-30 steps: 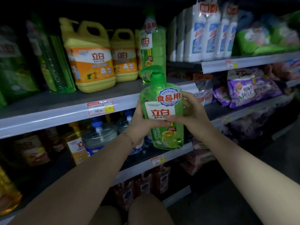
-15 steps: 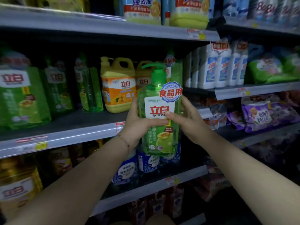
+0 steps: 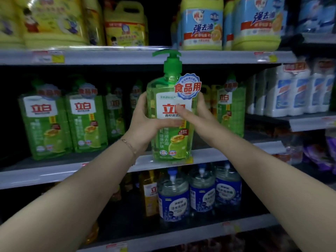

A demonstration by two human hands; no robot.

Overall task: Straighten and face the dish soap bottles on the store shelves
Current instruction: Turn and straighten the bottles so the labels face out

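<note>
A green pump bottle of dish soap (image 3: pixel 171 140) is upright at the middle shelf's front edge (image 3: pixel 227 155), label facing me. My left hand (image 3: pixel 145 122) grips its left side, thumb across the label. My right hand (image 3: pixel 198 115) grips the right side, its thumb over the red brand mark. More green soap bottles (image 3: pixel 45 120) stand in a row on the same shelf to the left, and another green bottle (image 3: pixel 230 110) is behind on the right.
Yellow jugs (image 3: pixel 125 24) and blue-labelled yellow jugs (image 3: pixel 201 24) fill the top shelf. White bottles (image 3: pixel 291 91) stand on the right-hand shelf. Below are blue-labelled clear pump bottles (image 3: pixel 173 199) and an amber bottle (image 3: pixel 150 193).
Both hands have lifted the green pump bottle from in front of the lower shelf up to the middle shelf's front edge. My view has tilted upward, bringing the top shelf into sight.
</note>
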